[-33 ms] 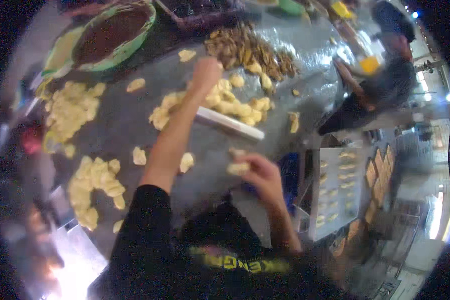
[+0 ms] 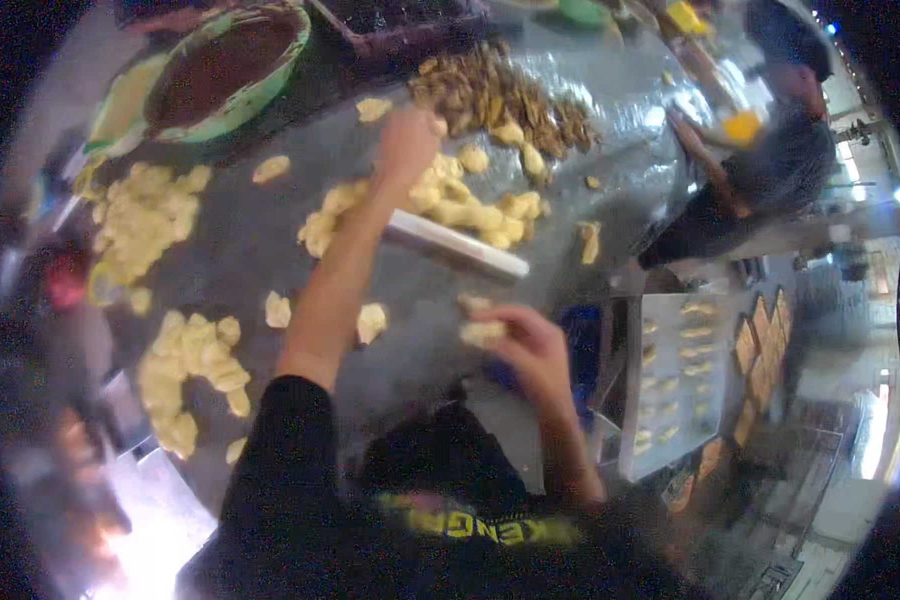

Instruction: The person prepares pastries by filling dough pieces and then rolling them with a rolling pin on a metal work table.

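My left hand (image 2: pixel 406 150) is stretched far over the table, curled closed at the near left edge of a heap of brown filling pieces (image 2: pixel 495 95). Its fingers are mostly hidden, so what they hold does not show. In my right hand (image 2: pixel 535 350), closer to me, a small pale piece of dough (image 2: pixel 482 333) is pinched between thumb and fingers. A white bar-like stick (image 2: pixel 460 246) lies between the two hands. Beyond it, partly behind my left forearm, spreads a pile of dough pieces (image 2: pixel 460 208).
More dough lumps (image 2: pixel 185 375) and another dough pile (image 2: pixel 150 220) lie on the left. A green basin (image 2: pixel 232 125) with dark contents stands far left. On the right is a white tray (image 2: pixel 670 400) with rows of shaped pieces. A co-worker (image 2: pixel 770 150) leans over the table's far right.
Very little differs. My left hand and forearm have shifted slightly left, and my right hand with the dough piece has moved slightly right.
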A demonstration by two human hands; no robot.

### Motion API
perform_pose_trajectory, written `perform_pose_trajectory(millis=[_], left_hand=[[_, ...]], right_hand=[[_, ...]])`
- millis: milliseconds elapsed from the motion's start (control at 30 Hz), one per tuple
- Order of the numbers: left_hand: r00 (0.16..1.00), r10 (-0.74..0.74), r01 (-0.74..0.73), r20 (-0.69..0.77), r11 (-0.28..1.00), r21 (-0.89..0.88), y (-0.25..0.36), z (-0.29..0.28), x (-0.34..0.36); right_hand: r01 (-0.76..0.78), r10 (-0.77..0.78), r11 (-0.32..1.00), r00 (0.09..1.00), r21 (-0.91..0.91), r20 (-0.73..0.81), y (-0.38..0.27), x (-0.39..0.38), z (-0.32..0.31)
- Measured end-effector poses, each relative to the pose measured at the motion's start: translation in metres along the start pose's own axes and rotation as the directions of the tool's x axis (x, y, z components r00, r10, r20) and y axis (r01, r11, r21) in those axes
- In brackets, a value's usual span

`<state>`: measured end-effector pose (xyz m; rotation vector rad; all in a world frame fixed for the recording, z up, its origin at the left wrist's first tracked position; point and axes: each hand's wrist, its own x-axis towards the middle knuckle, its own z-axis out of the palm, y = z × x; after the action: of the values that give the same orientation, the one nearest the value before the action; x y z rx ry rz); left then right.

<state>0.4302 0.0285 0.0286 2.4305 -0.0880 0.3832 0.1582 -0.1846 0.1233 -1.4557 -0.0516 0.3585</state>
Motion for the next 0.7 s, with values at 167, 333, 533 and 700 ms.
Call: perform_pose_trajectory(millis=[167, 333, 533, 700], left_hand=[[0.982, -0.148, 0.19, 0.121, 0.67, -0.718, 0.092, -0.094, -0.103], [0.871, -0.456, 0.391, 0.18, 0.423, -0.818, 0.152, -0.105, -0.22], [0.795, -0.586, 0.541, 0.155, 0.571, -0.618, 0.188, -0.108, -0.276], [0.716, -0.678, 0.507, 0.165, 0.344, -0.79, 0.191, -0.104, -0.3]], right_hand=[[0.369, -0.374, 0.926, 0.925, -0.074, -0.069, -0.029, 0.02, -0.015], [0.296, -0.31, 0.932, 0.95, -0.207, -0.039, -0.031, 0.033, -0.006], [0.487, -0.409, 0.741, 0.873, -0.463, 0.264, -0.015, 0.011, -0.016], [0.347, -0.305, 0.932, 0.907, -0.107, 0.291, -0.01, -0.005, -0.028]])
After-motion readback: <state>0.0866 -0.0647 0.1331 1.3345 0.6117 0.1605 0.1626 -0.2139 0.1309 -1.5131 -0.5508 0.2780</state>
